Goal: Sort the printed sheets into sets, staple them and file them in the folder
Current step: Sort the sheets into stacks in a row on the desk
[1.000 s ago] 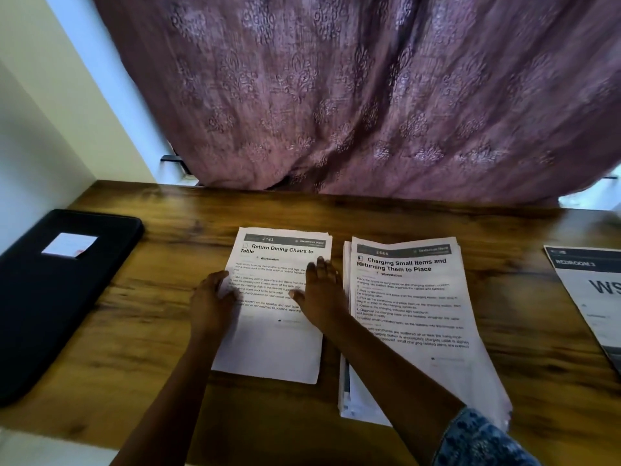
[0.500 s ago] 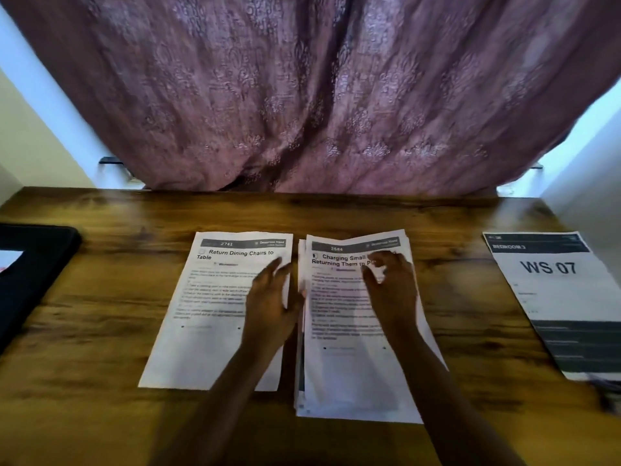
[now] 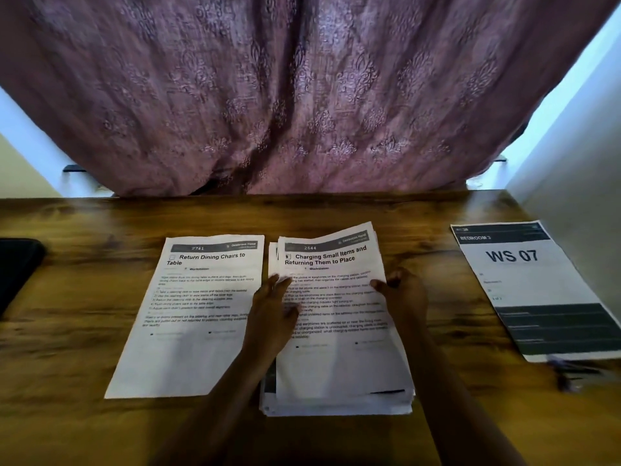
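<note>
Lifting the top sheet (image 3: 332, 290) off the stack (image 3: 336, 403) at mid-table, we pinch its right edge with our right hand (image 3: 405, 294). Our left hand (image 3: 272, 307) presses flat-fingered to stop the stack sliding. The sorted pile (image 3: 195, 314) lies just left and the folder (image 3: 16, 267) far left.

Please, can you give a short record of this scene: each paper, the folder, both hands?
left paper: Return Dining Chairs sheet, flat on wooden table
middle: paper stack, Charging Small Items sheet on top, far corner raised
right paper: WS 07 sheet
folder: black folder, table's left edge
left hand: rests on that sheet's left edge
right hand: pinches its right edge
</note>
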{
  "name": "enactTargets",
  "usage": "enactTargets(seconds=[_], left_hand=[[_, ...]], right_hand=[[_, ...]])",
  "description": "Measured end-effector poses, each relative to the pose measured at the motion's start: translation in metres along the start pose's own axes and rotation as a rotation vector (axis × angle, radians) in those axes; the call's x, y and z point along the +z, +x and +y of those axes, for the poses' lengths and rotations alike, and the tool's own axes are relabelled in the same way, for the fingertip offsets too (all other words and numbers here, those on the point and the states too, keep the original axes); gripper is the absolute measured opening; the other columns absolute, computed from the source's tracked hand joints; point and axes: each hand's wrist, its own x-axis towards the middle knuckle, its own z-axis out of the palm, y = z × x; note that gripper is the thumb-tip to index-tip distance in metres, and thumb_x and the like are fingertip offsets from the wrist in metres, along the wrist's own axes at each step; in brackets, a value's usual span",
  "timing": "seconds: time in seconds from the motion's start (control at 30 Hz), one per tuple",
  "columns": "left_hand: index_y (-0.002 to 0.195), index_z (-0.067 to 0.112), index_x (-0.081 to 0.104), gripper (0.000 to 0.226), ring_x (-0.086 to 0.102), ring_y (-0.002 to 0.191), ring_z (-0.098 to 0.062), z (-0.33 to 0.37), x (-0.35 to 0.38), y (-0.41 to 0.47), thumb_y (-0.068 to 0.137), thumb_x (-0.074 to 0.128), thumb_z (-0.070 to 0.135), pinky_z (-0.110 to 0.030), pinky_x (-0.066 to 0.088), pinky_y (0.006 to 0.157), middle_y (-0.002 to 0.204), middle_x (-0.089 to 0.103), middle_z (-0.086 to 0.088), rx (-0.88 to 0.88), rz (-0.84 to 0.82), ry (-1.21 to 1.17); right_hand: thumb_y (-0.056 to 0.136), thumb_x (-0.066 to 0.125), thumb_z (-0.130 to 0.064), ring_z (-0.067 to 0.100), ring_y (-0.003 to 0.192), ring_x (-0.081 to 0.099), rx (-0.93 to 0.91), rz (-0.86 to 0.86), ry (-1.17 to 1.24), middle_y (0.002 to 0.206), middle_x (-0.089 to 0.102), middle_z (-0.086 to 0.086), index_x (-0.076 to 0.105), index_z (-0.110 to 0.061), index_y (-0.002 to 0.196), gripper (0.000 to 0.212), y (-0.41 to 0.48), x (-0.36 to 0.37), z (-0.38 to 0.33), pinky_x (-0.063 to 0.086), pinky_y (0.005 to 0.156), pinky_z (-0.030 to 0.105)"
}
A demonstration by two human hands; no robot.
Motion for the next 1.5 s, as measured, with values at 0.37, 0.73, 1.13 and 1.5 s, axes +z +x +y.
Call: enactTargets(seconds=[0.37,0.73,1.13,1.5], left_hand=[[0.148,0.028,0.032,0.062,0.015,0.146,-0.024,0.016,0.0,0.002,0.093,0.056,0.041,-0.045,0.026,0.115,0.158,0.02,-0.002,-0.005,-0.029,0.117],[0.15,0.032,0.024,0.062,0.0,0.149,-0.023,0.133,0.072,0.013,0.095,0.045,0.052,-0.043,-0.006,0.115,0.161,0.006,-0.001,0.43,-0.147,0.291],[0.151,0.025,0.024,0.061,0.008,0.148,-0.026,0.133,0.113,0.016,0.098,0.034,0.054,-0.047,-0.014,0.111,0.159,0.017,-0.007,0.376,-0.144,0.577],[0.153,0.024,0.016,0.096,0.007,0.148,-0.026,0.147,0.116,0.029,0.074,0.007,0.078,-0.043,-0.013,0.11,0.16,0.01,-0.01,0.469,-0.262,0.655]], right_hand=[[0.091,0.06,-0.026,0.013,0.068,0.059,-0.072,-0.041,-0.044,0.086,0.063,0.001,0.062,-0.013,0.095,0.014,0.014,-0.028,0.008,0.041,0.053,0.02],[0.097,0.05,-0.024,0.03,0.093,0.063,-0.077,0.06,-0.257,0.106,0.067,0.014,0.064,-0.007,0.111,0.026,0.093,-0.13,0.055,0.047,0.084,0.038],[0.093,0.057,-0.015,0.028,0.109,0.061,-0.13,0.015,-0.199,0.122,0.063,0.01,0.055,-0.01,0.123,0.03,0.093,-0.125,0.08,0.049,0.089,0.037],[0.08,0.071,-0.038,0.032,0.137,0.03,-0.283,-0.032,-0.26,0.149,0.03,0.017,0.016,-0.005,0.148,0.094,0.097,-0.1,0.092,0.03,0.11,0.042]])
